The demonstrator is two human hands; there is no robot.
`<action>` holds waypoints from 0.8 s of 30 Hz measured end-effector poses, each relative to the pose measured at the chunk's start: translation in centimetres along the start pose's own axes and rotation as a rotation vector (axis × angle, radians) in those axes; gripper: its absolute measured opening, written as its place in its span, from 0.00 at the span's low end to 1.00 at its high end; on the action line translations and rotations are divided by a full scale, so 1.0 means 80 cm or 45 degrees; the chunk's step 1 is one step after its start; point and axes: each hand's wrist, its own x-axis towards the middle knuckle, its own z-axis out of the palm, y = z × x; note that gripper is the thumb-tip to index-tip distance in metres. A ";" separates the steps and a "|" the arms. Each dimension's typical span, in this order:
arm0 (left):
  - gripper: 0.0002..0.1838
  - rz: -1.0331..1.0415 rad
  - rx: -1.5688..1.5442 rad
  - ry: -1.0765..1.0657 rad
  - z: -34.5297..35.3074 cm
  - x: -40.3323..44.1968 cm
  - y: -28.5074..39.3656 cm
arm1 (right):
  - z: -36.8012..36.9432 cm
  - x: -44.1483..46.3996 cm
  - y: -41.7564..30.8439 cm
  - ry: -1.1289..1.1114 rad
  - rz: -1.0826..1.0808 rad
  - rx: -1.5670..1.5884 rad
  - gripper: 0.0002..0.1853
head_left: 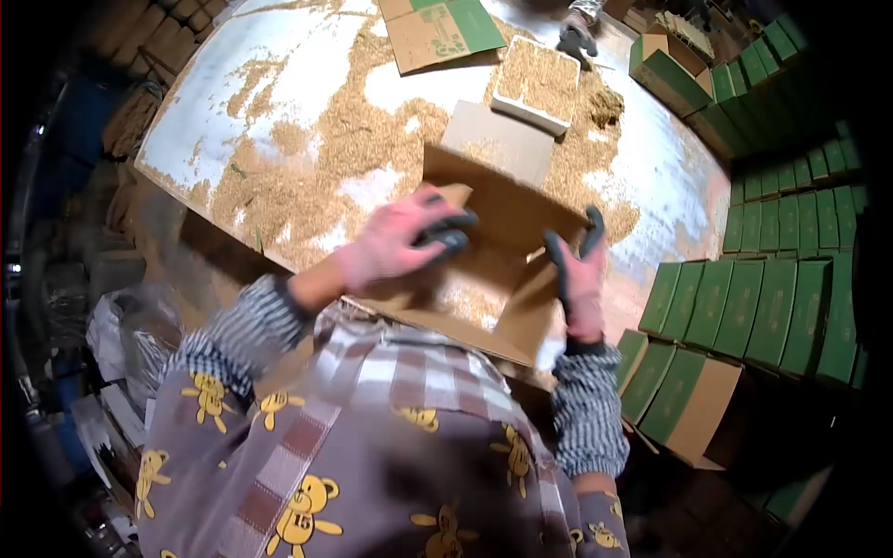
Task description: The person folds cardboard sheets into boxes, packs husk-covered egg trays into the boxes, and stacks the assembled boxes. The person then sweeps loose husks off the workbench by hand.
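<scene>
An opened brown cardboard box (535,219) stands tilted at the table's near edge, against my apron. Through its open middle, pale grain-like bits show. My right hand (582,284), in a pink glove with dark fingertips, grips the box's right wall between thumb and fingers. Over the left side of the box is my left hand (395,244), gloved the same way, thumb and fingers apart with nothing seen between them. Its fingers reach over the opening, near a small flap (454,195); whether they touch it I cannot tell.
Loose golden grain-like material (363,130) covers much of the table. Beyond the box lie a grey board (507,139), a filled white tray (535,84) and a flattened green-brown carton (437,37). Another person's gloved hand (577,39) is at the far edge. Green boxes (744,302) stand in rows at right.
</scene>
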 end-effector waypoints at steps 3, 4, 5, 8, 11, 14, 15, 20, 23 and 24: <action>0.21 0.220 1.045 -1.111 0.035 -0.003 -0.064 | 0.052 -0.012 -0.036 0.234 -0.737 -0.859 0.36; 0.24 0.265 0.747 -0.847 0.012 -0.007 -0.067 | 0.046 0.001 -0.028 0.187 -0.898 -0.948 0.34; 0.26 0.310 0.434 -0.598 -0.010 -0.011 -0.065 | 0.041 0.012 -0.010 0.138 -1.047 -1.046 0.32; 0.38 0.158 0.882 -0.895 -0.102 -0.025 -0.013 | 0.050 0.023 0.030 0.238 -0.898 -1.231 0.29; 0.53 -0.124 -0.063 -0.971 -0.090 -0.053 -0.077 | 0.079 0.035 0.016 0.290 -0.852 -1.333 0.28; 0.53 -0.434 -0.646 -0.628 -0.083 -0.047 -0.083 | 0.063 0.048 -0.030 0.176 -0.647 -1.499 0.32; 0.52 -0.469 -0.650 -0.585 -0.078 -0.048 -0.078 | 0.052 0.049 -0.028 0.114 -0.676 -1.467 0.32; 0.48 -0.422 -0.007 -0.218 -0.030 -0.054 -0.042 | 0.059 0.030 0.000 0.499 -0.898 -1.462 0.26; 0.45 -0.612 -0.119 0.115 -0.022 -0.033 -0.073 | 0.032 0.036 -0.036 0.053 -0.400 -1.364 0.26; 0.45 -0.669 0.020 -0.006 -0.020 -0.037 -0.088 | 0.029 0.015 -0.042 -0.028 -0.235 -1.236 0.26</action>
